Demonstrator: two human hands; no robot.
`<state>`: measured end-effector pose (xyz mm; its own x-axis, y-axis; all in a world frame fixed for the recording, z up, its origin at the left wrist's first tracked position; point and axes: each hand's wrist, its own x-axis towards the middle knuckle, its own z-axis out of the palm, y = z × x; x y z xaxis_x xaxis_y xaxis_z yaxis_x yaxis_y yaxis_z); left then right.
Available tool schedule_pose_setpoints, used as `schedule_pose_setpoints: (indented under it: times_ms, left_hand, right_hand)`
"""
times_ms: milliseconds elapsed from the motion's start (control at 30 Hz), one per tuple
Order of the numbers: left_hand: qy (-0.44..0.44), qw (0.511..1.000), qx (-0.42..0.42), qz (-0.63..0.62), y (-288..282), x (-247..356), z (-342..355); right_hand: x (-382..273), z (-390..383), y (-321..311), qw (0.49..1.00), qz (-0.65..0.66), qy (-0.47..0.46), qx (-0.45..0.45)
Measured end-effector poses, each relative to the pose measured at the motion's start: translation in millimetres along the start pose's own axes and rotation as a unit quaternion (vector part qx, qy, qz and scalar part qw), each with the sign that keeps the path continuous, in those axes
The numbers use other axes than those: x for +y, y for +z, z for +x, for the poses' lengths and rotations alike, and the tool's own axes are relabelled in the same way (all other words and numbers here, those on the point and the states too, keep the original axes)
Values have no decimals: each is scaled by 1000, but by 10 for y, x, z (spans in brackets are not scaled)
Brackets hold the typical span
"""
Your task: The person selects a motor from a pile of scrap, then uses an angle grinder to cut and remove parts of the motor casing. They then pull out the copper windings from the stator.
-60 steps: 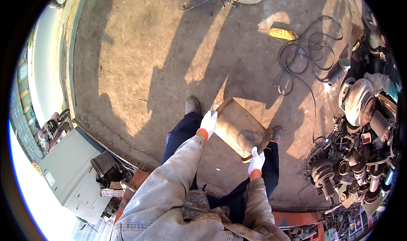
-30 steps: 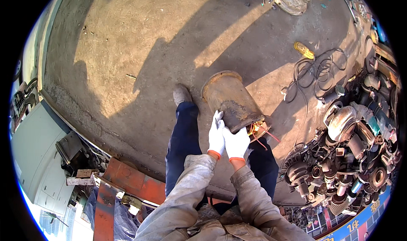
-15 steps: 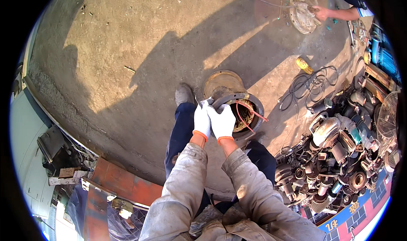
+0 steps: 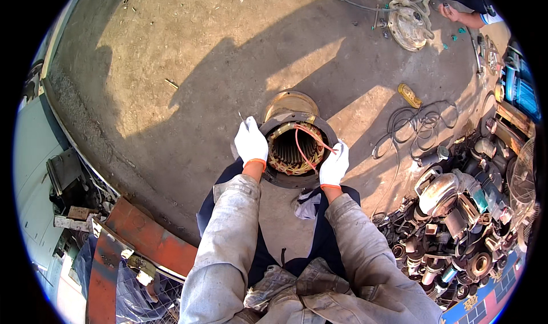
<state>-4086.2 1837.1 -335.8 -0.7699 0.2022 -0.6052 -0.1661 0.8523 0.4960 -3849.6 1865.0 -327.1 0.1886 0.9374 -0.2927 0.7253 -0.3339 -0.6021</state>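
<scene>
"Where did the metal cylinder (image 4: 293,102) lie?"

"Between the hands: just right of the left grip (image 4: 252,142), just left of the right grip (image 4: 335,163). Its long axis ran away from the person, the flanged mouth facing back between both grips."

"Which was nearer?"

"Neither clearly; the left overlapped the flange's edge in view, though I couldn't tell whether it touched."

"And their state?"

"The left was closed on a slim metal piece (image 4: 241,116) jutting out ahead. The right's fingers met one end of the red leads (image 4: 311,133); whether they pinched it, I couldn't tell."

"Anything in the way?"

"Those leads crossed the mouth, left of the right grip, in front of the winding (image 4: 278,163)."

"Farther out?"

"Beyond the right grip, ahead and rightward, lay a yellow box (image 4: 409,95) and coiled black cable (image 4: 395,131); well to its right, a heap of metal parts (image 4: 442,188). A co-worker's hand (image 4: 450,12) was well apart, far ahead and right."
</scene>
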Motion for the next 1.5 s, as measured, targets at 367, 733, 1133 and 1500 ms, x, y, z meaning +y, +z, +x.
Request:
schedule_pose_setpoints:
  times_ms: [367, 733, 1133, 1500]
  left_hand:
    - [79, 982, 38, -165, 77, -64, -40]
    - [504, 853, 103, -82, -558, -827, -1083]
    - [689, 687, -34, 229, -94, -1239, -1798]
    - [542, 686, -401, -273, -945, -983, -1747]
  right_hand:
    - [159, 149, 49, 990, 90, -109, -7]
    - [98, -226, -764, 897, 276, -327, -108]
    - [467, -865, -1372, 850, 20, -396, -346]
    - [558, -816, -809, 747, 316, -168, -560]
